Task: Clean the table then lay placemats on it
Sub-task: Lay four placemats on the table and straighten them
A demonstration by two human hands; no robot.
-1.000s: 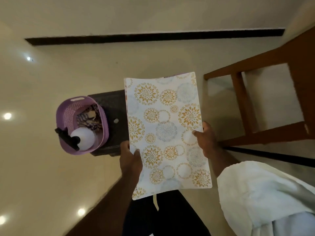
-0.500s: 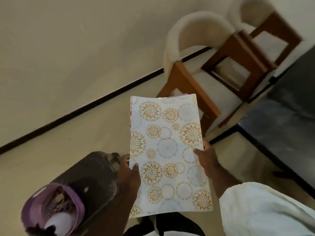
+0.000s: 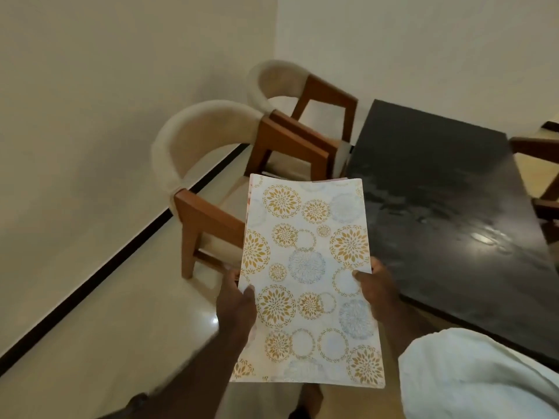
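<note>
1. Placemats (image 3: pixel 308 276): white top sheet printed with gold and pale blue round flower patterns, held flat in the air at the person's front, long side pointing away. A pinkish edge peeped out beneath at the far and left edges, so more than one sheet; count unclear.
2. Left hand (image 3: pixel 236 306) gripped the left long edge about halfway along, thumb (image 3: pixel 249 290) laid on top, fingers underneath and hidden.
3. Right hand (image 3: pixel 378 291) gripped the right long edge opposite, thumb on the printed face, fingers underneath. White sleeve (image 3: pixel 472 376) on that arm.
4. Table (image 3: pixel 453 207): dark glossy top, lying right of and beyond the mats. The mats' far right corner overlapped its left edge in view; mats not resting on it.
5. Two chairs, wood frames with cream curved backs, stood side by side at the table's left: nearer chair (image 3: pixel 193 137), farther chair (image 3: pixel 272 74). Part of a third chair (image 3: pixel 538 152) showed at the right side.
6. Floor (image 3: pixel 121 313) pale and shiny; black skirting strip (image 3: pixel 90 276) along the wall base.
</note>
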